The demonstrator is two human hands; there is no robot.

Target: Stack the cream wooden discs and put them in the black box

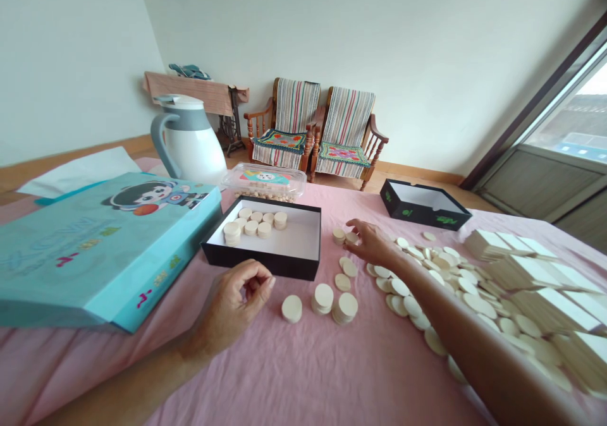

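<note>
Your right hand (372,241), fingers bent and partly open, is at small pale round wooden discs (338,236) on the pink-cloth-covered desk (303,375), right of the open black box with a white interior (260,261); I cannot tell whether it grips one. Your left hand (237,299) curls loosely near the box, its contents, if any, hidden.
</note>
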